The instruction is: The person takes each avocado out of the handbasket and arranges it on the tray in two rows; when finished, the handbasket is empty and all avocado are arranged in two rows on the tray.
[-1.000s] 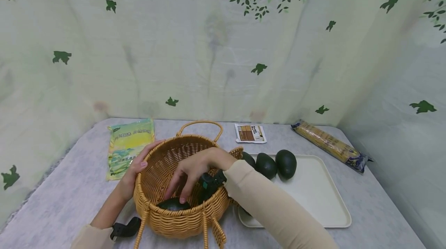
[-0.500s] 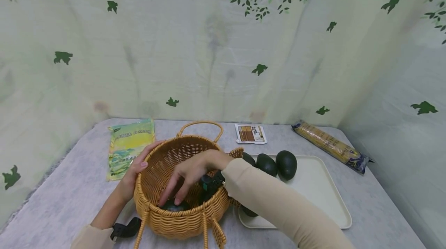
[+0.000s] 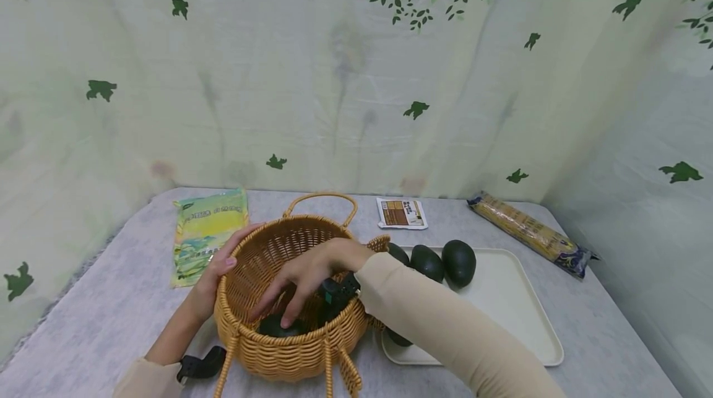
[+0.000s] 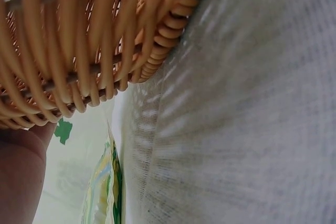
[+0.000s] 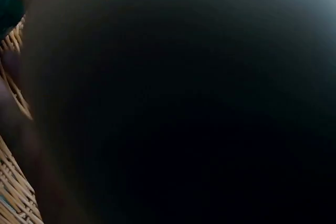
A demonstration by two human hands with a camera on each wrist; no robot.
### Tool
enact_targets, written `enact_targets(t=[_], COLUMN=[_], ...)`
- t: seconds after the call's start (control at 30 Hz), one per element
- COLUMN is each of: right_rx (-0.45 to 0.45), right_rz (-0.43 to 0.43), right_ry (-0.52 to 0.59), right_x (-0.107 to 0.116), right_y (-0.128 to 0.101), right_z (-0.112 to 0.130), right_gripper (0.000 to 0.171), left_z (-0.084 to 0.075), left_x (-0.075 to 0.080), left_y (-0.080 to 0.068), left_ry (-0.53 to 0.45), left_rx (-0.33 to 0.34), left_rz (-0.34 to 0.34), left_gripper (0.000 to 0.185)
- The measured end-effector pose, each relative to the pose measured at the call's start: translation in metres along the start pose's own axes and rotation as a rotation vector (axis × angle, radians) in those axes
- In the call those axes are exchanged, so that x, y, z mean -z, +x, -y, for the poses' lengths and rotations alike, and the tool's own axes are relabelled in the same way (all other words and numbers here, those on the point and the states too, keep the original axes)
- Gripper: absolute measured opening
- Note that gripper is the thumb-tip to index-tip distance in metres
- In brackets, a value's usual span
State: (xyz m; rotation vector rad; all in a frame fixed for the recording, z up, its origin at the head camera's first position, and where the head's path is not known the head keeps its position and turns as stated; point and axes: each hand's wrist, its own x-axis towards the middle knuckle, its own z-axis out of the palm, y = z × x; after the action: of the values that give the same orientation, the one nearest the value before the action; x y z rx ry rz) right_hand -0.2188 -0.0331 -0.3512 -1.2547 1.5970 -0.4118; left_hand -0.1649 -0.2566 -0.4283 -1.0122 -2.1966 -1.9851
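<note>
A woven wicker basket (image 3: 289, 348) with handles stands on the grey table. My left hand (image 3: 214, 274) grips its left rim; the left wrist view shows only the basket wall (image 4: 89, 51) close up. My right hand (image 3: 301, 277) reaches down into the basket with spread, straight fingers. Its fingertips rest on a dark green avocado (image 3: 273, 325) lying on the basket's floor. The right wrist view is almost all dark, with a strip of basket weave (image 5: 13, 182) at its left edge.
A white tray (image 3: 512, 317) right of the basket carries three avocados (image 3: 426, 262) at its back and one (image 3: 398, 337) by its front left corner. A green packet (image 3: 208, 231), a small brown packet (image 3: 401, 213) and a long noodle pack (image 3: 529, 233) lie behind.
My right hand has sunk a little deeper into the basket and its fingers have spread over the avocado. The left hand and the basket have stayed put.
</note>
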Motion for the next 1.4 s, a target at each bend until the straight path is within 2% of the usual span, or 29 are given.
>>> enact_targets(t=[0.13, 0.3, 0.43, 0.57, 0.7, 0.9, 1.17, 1.27, 1.4], right_rx=[-0.021, -0.117, -0.154, -0.163, -0.163, -0.149, -0.091, -0.072, -0.061], right_rz=[0.049, 0.001, -0.031, -0.033, -0.026, -0.036, -0.06, -0.1, -0.203], right_ry=[0.018, 0.027, 0.064, 0.036, 0.018, 0.097, -0.006, -0.023, -0.074], right_x=[-0.0009, -0.0019, -0.003, -0.0027, -0.0022, -0.0035, -0.0015, -0.0005, 0.0018], right_y=[0.0005, -0.0001, -0.001, -0.0026, -0.0039, -0.0027, -0.001, -0.0009, -0.0013], right_z=[-0.0001, 0.0013, 0.0019, 0.0017, 0.0017, 0.0012, 0.001, 0.0005, 0.0004], right_gripper=[0.055, 0.05, 0.042, 0.049, 0.056, 0.048, 0.045, 0.043, 0.041], left_z=[0.0005, 0.0012, 0.0022, 0.0031, 0.0032, 0.0035, 0.0015, 0.0004, -0.0015], left_x=[-0.0001, -0.0009, -0.0009, -0.0003, -0.0001, -0.0001, -0.0011, -0.001, -0.0004], left_y=[-0.0003, -0.0014, -0.0017, -0.0018, -0.0015, -0.0012, -0.001, -0.0007, 0.0], left_ry=[0.005, 0.008, 0.006, 0.016, 0.018, 0.01, -0.02, -0.02, -0.028], left_rx=[-0.008, 0.003, 0.014, 0.025, 0.028, 0.025, 0.021, 0.017, 0.01], left_rz=[0.006, -0.01, -0.026, -0.031, -0.03, -0.025, -0.014, -0.01, -0.003], left_gripper=[0.062, 0.063, 0.063, 0.063, 0.063, 0.063, 0.063, 0.063, 0.063])
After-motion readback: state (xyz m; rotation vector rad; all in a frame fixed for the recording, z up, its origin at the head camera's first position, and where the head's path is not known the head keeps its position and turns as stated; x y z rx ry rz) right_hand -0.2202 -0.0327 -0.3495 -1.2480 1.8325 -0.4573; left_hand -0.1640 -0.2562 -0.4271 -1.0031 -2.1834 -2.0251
